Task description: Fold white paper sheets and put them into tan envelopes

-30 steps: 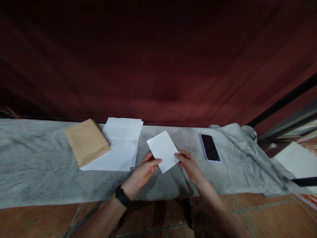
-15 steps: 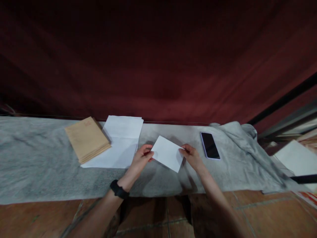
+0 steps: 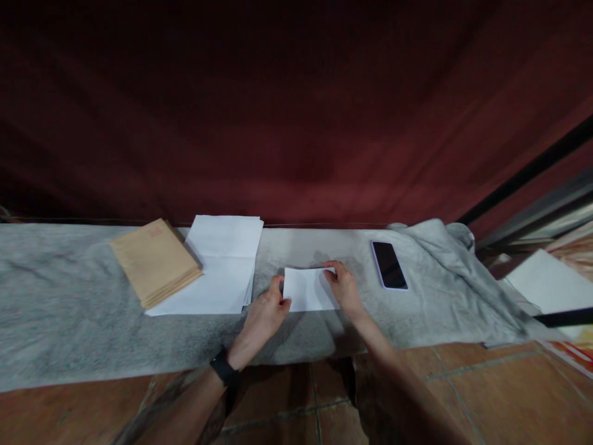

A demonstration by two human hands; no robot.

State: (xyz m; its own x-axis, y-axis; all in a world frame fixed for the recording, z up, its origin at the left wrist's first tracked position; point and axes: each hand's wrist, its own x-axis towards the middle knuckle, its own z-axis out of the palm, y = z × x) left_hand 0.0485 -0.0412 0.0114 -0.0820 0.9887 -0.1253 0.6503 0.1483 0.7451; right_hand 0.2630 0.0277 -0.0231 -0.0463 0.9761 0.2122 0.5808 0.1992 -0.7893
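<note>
Between my left hand (image 3: 265, 314) and right hand (image 3: 343, 290), fingers pinching its left and right ends, the white paper (image 3: 308, 292) could buckle if I press inward unevenly.

We look from the person's head, facing forward and steeply down, close behind and above the left hand (image 3: 266, 310) and right hand (image 3: 345, 290); our one view spans the red fabric (image 3: 296, 148) ahead, the grey cloth (image 3: 83, 334) across the middle and the tiled floor (image 3: 491, 389) below
</note>
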